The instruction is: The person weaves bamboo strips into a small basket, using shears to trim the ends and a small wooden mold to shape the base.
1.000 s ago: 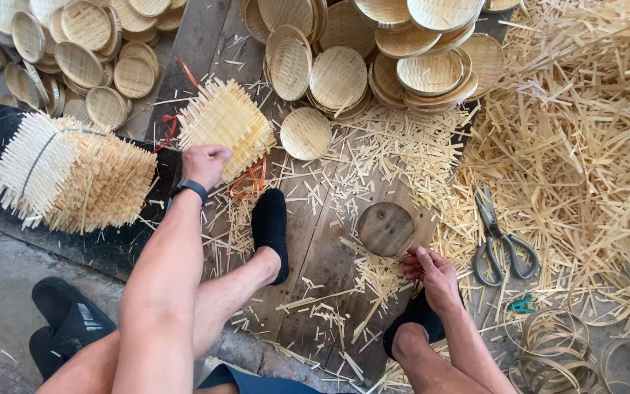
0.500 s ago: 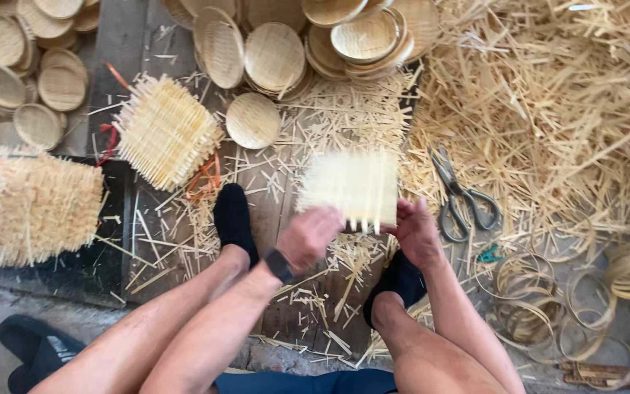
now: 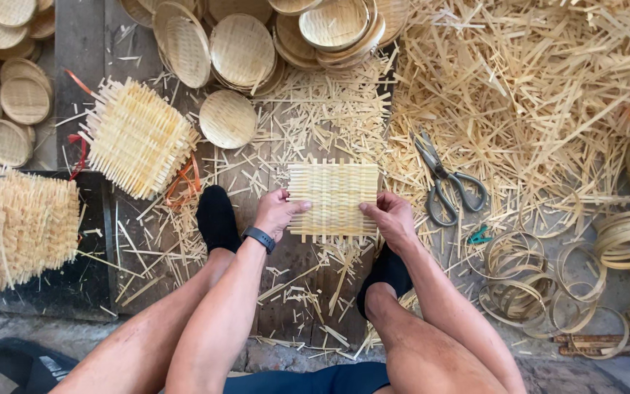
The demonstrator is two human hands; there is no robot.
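A square woven bamboo mat (image 3: 334,199) lies flat over the wooden board (image 3: 286,270) between my feet. My left hand (image 3: 277,213), with a dark band on the wrist, grips the mat's left edge. Holding the right edge is my right hand (image 3: 389,217). Both feet in black socks (image 3: 216,219) rest on the board either side of the mat. A stack of the same woven squares (image 3: 136,138) stands to the left, beside a round woven tray (image 3: 228,119).
Scissors (image 3: 442,181) lie right of the mat on bamboo offcuts (image 3: 541,95). Several bamboo hoops (image 3: 548,277) are piled at the right. Round woven trays (image 3: 242,47) fill the top. A tall bundle of woven squares (image 3: 16,226) sits far left.
My left hand has left the stack of squares and brought one mat to the middle. Both hands now hold it flat over the round block, which is hidden.
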